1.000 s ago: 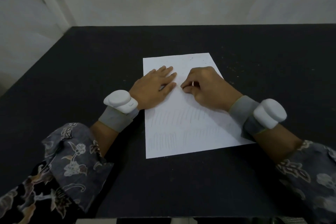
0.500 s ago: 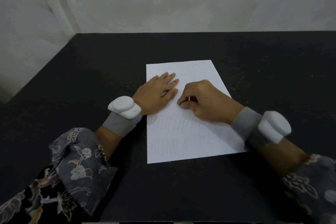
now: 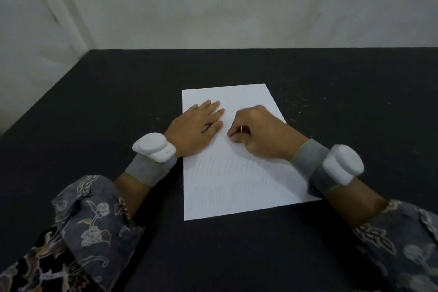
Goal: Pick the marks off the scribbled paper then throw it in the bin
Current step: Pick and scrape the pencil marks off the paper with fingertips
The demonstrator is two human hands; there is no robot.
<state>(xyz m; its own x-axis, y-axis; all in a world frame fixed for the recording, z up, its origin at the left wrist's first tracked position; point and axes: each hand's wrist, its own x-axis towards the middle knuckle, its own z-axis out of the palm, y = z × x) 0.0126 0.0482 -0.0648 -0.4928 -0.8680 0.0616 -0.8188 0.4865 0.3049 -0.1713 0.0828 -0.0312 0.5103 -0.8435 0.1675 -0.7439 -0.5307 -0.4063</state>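
A white sheet of paper [image 3: 237, 187] lies on the black table [image 3: 94, 106], with faint pencil scribbles across its near half and its far half blank. My left hand [image 3: 196, 130] lies flat with straight fingers on the sheet's left edge, holding it down. My right hand [image 3: 258, 133] rests on the sheet beside it, fingers curled round a small white eraser [image 3: 241, 129] of which only a sliver shows. The eraser's tip meets the paper just above the scribbled rows. Both wrists wear grey bands with white devices.
Small eraser crumbs [image 3: 294, 104] dot the table right of the sheet and the paper near my fingers. A pale wall [image 3: 237, 7] stands right behind the table's far edge. No bin is in view.
My right hand has slid a little toward me along the paper with the eraser. My left hand has stayed flat in place. The view has tilted up, showing more wall.
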